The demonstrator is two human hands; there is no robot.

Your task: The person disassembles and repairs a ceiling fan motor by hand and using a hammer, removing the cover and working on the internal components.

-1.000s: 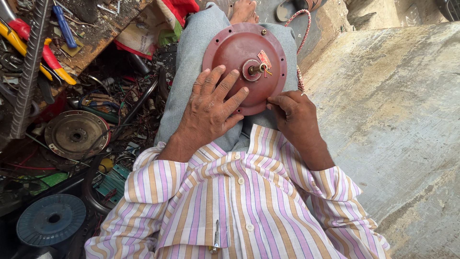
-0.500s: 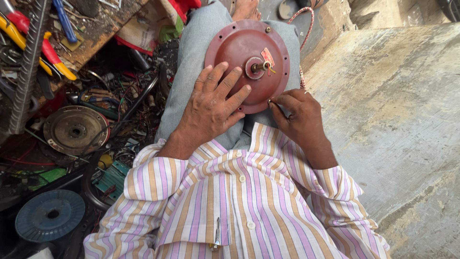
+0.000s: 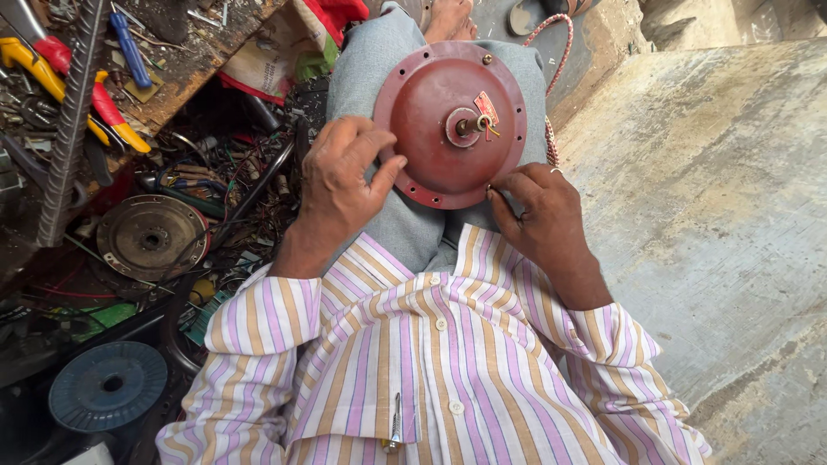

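A round, dark-red metal motor cover (image 3: 448, 120) rests on the lap. The left hand (image 3: 345, 176) steadies its rim with curled fingers, thumb touching; the right hand (image 3: 538, 207) pinches something at the lower edge, too small to identify.

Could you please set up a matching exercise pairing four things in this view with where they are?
Things:
1. red cover
2. blue disc
3. rusty disc
4. screw

Places:
A. in the shirt's chest pocket
B. bottom left corner, on the floor
C. on the person's lap, between both hands
D. left of the left hand, among wires and scrap

Pairs: 1-C, 2-B, 3-D, 4-A. The right hand touches the cover's lower rim with its fingers.
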